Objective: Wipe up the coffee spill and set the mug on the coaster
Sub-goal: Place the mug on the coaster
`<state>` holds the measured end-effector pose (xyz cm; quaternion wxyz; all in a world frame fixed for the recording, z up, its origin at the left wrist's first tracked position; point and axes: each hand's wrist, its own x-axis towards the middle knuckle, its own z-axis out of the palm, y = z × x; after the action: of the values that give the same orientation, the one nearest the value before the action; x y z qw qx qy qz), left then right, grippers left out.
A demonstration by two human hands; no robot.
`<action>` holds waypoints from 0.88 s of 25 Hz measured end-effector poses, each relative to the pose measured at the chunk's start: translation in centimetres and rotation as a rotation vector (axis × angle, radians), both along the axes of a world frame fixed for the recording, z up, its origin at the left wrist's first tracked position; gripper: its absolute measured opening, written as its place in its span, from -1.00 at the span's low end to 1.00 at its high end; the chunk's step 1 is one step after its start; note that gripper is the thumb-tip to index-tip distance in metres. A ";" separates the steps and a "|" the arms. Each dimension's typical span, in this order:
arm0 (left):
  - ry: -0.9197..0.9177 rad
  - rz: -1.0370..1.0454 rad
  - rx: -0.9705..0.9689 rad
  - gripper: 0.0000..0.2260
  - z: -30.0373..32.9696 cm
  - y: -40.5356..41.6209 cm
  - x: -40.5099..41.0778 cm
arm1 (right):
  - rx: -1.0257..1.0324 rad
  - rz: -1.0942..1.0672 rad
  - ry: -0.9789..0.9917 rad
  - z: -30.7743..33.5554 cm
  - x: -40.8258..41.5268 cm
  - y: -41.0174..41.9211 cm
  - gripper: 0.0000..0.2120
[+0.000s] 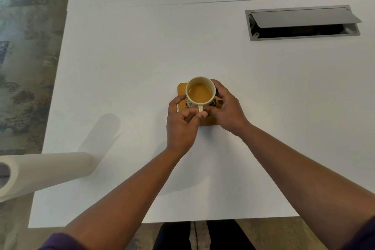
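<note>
Two hands close around the mug [200,93], which we see just below the middle of the frame, sitting upright on the wooden coaster [182,89], whose corners show at the mug's upper left and lower edge. Pale brown coffee nearly fills it, which we take as the reason for a two-handed hold: a full cup slops easily, so steadying both sides keeps it level. Our left hand [179,123] pinches the handle, which points toward the bottom of the frame, thumb curving up along the mug's left wall; our right hand [227,107] wraps its fingers round the right wall and far side. We cannot tell whether the mug's base already bears fully on the coaster or is a touch above it. Around it the white table [142,57] shows no brown stain that we can make out, so we judge the wiping done and the placing all but finished. A paper towel roll [44,170] lies on its side at the lower left edge, near enough to reach. At upper right, a metal cable hatch [302,23] sits half open, well apart.
</note>
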<state>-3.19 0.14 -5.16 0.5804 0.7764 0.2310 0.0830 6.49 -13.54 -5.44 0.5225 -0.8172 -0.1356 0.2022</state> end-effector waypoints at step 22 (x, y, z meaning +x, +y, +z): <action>0.231 -0.292 0.197 -0.31 -2.1 4.4 4.5 | -0.121 0.021 0.000 -2.1 0.5 0.1 -0.22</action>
<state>1.28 4.54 -7.29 0.4770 0.8591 0.1718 -0.0695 6.94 -13.48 -7.51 0.4699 -0.8458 -0.1318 0.2155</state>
